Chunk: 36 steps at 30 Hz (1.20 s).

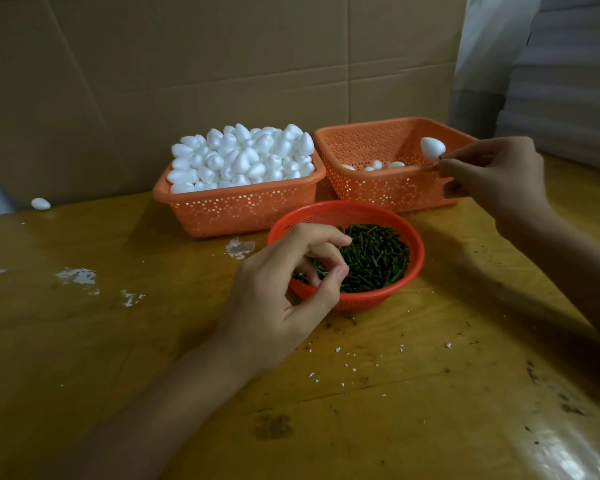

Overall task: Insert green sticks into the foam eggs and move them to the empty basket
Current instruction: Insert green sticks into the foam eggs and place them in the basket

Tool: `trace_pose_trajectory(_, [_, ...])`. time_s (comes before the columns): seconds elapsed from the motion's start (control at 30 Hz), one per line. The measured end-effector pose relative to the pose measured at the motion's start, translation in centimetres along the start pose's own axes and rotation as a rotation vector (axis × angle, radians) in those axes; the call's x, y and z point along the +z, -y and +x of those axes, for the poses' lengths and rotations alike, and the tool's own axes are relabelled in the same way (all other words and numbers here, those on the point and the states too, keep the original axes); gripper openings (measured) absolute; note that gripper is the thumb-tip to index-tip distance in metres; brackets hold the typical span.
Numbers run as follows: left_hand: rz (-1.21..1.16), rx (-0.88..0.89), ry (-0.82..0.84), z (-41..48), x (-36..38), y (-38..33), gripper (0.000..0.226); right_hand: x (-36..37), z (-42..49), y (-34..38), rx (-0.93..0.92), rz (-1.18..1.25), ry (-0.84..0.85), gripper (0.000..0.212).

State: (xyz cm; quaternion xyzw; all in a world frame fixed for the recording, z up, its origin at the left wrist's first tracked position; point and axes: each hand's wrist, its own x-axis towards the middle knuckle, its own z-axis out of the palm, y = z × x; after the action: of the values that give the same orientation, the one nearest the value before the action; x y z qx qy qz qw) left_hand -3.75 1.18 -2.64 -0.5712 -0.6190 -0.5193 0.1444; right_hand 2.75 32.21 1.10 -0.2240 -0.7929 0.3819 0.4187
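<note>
Pinched shut in the right grip point(492, 174), thumb against fingertips, was the end of a green stick point(441, 156) already seated in a foam egg point(432, 147). The egg was held above the right side of the near-empty basket point(395, 195). The left grip point(291, 282) was curled over the heap of sticks point(374, 258) in the round basket point(418, 251), thumb and forefinger almost closed. Whether a stick was caught could not be told. The egg was judged very light and easily dented, so best carried by its stick rather than squeezed. The sticks were judged thin and stiff, best taken near one end.
</note>
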Motion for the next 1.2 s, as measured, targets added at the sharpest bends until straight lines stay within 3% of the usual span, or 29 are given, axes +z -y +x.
trace_pose_trajectory(0.3, [0.014, 0.008, 0.007, -0.1, 0.2, 0.0, 0.027, -0.2, 0.2, -0.3, -0.039, -0.035, -0.029, 0.016])
trace_pose_trajectory(0.43, [0.017, 0.013, 0.004, -0.1, 0.1, -0.1, 0.027, -0.2, 0.2, -0.2, -0.053, -0.056, -0.059, 0.034])
trace_pose_trajectory(0.57, [0.122, 0.017, -0.058, 0.0, -0.1, 0.1, 0.022, -0.3, -0.6, 1.3, -0.249, -0.097, -0.096, 0.033])
trace_pose_trajectory(0.63, [0.193, 0.009, -0.109, 0.1, -0.4, 0.2, 0.016, -0.2, -1.4, 2.5, -0.354, -0.028, 0.042, 0.026])
trace_pose_trajectory(0.7, [0.260, -0.010, -0.161, 0.4, -0.7, 0.3, 0.014, 0.4, -2.5, 3.7, -0.435, 0.029, 0.333, 0.021])
trace_pose_trajectory(0.77, [0.349, -0.047, -0.213, 0.5, -1.1, 0.6, 0.015, 1.5, -3.8, 4.4, -0.504, -0.034, 0.650, 0.031])
trace_pose_trajectory(0.83, [0.459, -0.107, -0.255, 0.7, -1.6, 0.9, 0.019, 2.4, -4.9, 4.4, -0.575, -0.157, 0.860, 0.039])
trace_pose_trajectory(1.07, [0.805, -0.352, -0.288, 3.0, -6.3, 3.5, 0.038, 3.4, -5.4, 4.9, -0.656, -0.329, 0.984, 0.041])
trace_pose_trajectory(1.2, [0.926, -0.457, -0.189, 5.2, -9.7, 5.2, 0.044, 3.8, -5.5, 5.3, -0.669, -0.398, 0.985, 0.044])
